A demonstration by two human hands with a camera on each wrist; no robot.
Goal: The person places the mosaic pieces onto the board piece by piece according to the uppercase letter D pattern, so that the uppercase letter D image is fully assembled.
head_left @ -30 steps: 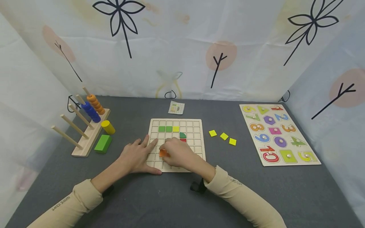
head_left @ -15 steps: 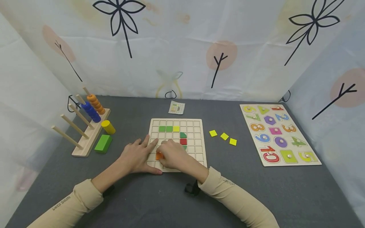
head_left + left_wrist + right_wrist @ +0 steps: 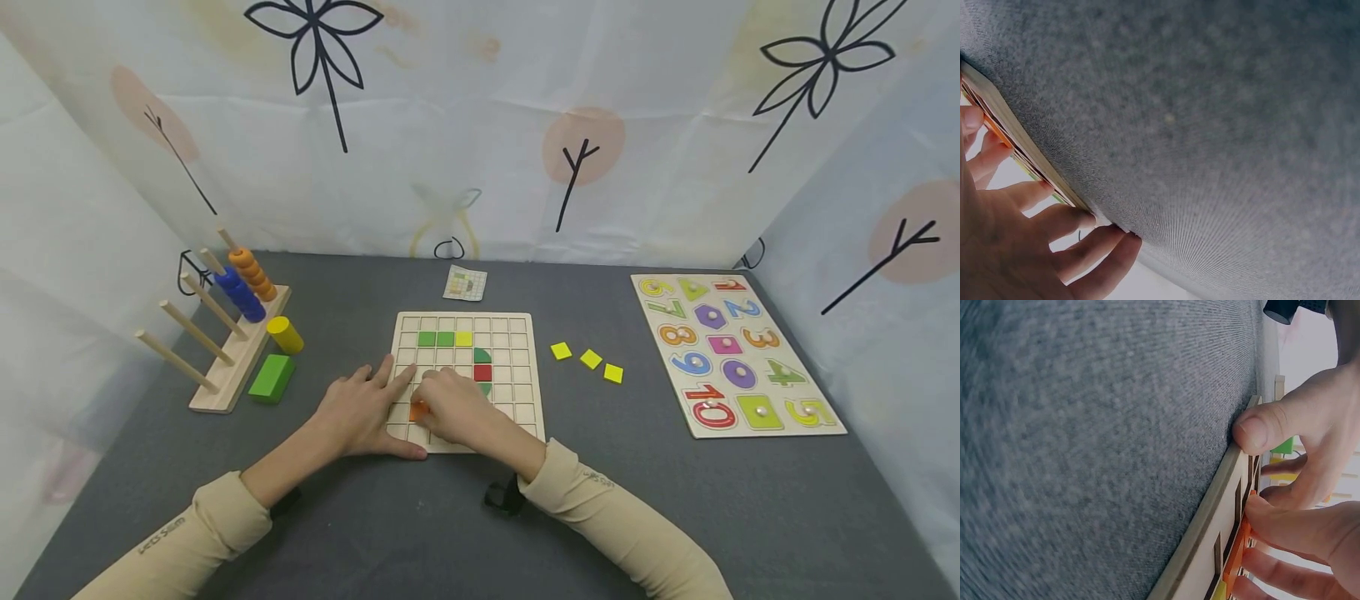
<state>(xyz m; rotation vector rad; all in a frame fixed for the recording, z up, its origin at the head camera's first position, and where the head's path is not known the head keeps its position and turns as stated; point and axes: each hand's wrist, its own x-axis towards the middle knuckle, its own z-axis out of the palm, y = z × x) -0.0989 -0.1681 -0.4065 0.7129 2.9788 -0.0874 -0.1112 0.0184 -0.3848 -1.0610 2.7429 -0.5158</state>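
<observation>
A pale wooden grid board [image 3: 517,329] lies on the grey table, with green, yellow and red tiles set in its squares. My left hand [image 3: 352,417] is spread along its left edge, fingertips on the board and thumb at the front left corner. With the thumb and fingers of my right hand [image 3: 457,407] I pinch an orange tile [image 3: 418,412] low over the board's front left squares. In the right wrist view the orange tile [image 3: 1238,550] sits right at the board's surface, a bit of yellow beside it. My right hand hides part of the board's middle.
Several loose yellow tiles [image 3: 590,358] lie right of the board, and a small pattern card [image 3: 464,284] behind it. A number puzzle board [image 3: 738,354] is at the right. On the left stand a peg stacker [image 3: 238,350], a yellow cylinder [image 3: 285,335] and a green block [image 3: 272,379].
My right hand has moved slightly left with the orange tile, uncovering the red tile and a green one below it. Over the last half second it barely moves. The left hand stays put.
</observation>
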